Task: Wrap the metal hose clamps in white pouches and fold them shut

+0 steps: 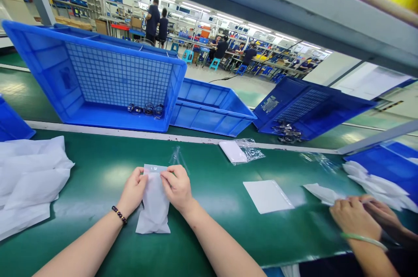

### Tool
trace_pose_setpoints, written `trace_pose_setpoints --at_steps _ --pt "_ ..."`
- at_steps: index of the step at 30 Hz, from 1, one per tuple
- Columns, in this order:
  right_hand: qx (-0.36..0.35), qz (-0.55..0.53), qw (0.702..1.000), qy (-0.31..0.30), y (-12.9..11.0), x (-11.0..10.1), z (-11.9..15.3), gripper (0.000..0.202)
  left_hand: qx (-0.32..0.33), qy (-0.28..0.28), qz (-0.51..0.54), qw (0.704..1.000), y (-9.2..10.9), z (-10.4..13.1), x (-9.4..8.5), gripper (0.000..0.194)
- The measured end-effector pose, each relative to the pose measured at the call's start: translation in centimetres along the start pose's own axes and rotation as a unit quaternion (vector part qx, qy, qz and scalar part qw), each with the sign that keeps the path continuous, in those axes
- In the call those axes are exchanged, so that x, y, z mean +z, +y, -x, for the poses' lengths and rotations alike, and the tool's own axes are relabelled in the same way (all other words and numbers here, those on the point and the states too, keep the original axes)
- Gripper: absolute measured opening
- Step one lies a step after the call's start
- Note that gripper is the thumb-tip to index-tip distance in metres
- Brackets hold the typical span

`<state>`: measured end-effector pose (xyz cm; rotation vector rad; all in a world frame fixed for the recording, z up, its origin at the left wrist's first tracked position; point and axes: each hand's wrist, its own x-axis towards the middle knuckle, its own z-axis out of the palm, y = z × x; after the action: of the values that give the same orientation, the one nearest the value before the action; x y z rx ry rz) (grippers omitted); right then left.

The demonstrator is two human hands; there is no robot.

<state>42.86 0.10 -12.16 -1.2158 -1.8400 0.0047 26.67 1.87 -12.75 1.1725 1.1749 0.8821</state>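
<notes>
A white pouch (155,209) with a clear strip along its top lies on the green work surface (215,229) in front of me. My left hand (133,187) pinches its upper left corner between thumb and fingers. At the upper right corner, my right hand (178,186) grips the same pouch. What the pouch contains is hidden. Just beyond my right hand lies a thin clear plastic strip (176,155). To the left is a pile of white pouches (32,181).
A tilted blue crate (124,72) holding several metal rings, a second crate (212,116) and another tilted crate (303,103) line the far edge. White sheets (267,196) and a clear bag (253,150) lie right. A co-worker's hands (357,216) handle white material at far right.
</notes>
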Motion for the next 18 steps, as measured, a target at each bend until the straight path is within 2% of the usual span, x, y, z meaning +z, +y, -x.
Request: trace_pose_setpoints --at_steps 4,10,13,15,18 --pt "-0.091 0.06 0.993 -0.044 -0.8 2.2 -1.5 0.017 0.05 0.025 -0.052 0.997 -0.5 -0.1 -0.1 0.031" --pt "-0.106 0.079 0.989 -0.068 -0.8 4.5 -2.4 0.019 0.107 0.028 -0.123 0.986 -1.7 -0.7 -0.7 0.023" --pt "-0.055 0.036 0.995 -0.068 -0.9 4.8 -2.4 0.017 0.118 0.018 -0.157 0.98 -1.6 -0.7 -0.8 0.023" --pt "0.014 -0.027 0.998 -0.063 -0.7 5.0 -2.4 0.015 0.125 0.006 -0.182 0.975 -1.2 -0.5 -0.8 0.023" --pt "0.128 -0.118 0.984 -0.036 -0.2 5.1 -2.5 0.016 0.127 -0.007 -0.207 0.97 -1.0 -0.4 -0.6 0.022"
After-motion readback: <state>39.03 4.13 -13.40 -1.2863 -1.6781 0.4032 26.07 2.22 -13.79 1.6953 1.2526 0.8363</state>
